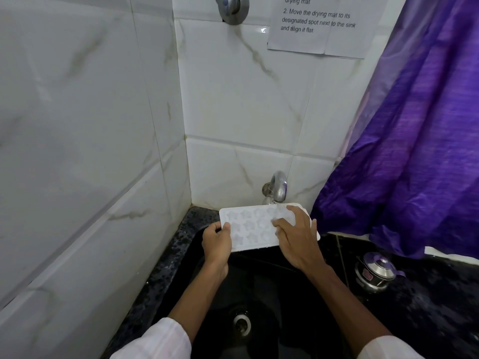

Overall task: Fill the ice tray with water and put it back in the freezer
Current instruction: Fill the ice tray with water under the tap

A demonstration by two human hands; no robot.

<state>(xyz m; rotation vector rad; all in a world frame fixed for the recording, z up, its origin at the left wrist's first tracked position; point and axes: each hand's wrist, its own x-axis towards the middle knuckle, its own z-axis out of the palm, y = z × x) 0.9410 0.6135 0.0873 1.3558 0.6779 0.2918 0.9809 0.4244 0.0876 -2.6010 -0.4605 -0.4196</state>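
Purple curtain (414,125), lidded steel pot (375,272) on black counter (440,294), printed note (318,24) on tiled wall (77,125)

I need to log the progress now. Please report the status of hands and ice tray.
Left hand grips ice tray at left edge. Right hand lies on its right end, grip unclear. Tray under tap, over sink. Nothing blocking.

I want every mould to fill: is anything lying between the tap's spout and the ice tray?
Yes. The right hand lies on top of the right part of the white plastic star-mould ice tray, covering moulds under the chrome wall tap. The left hand grips the left edge, clear of the spout.
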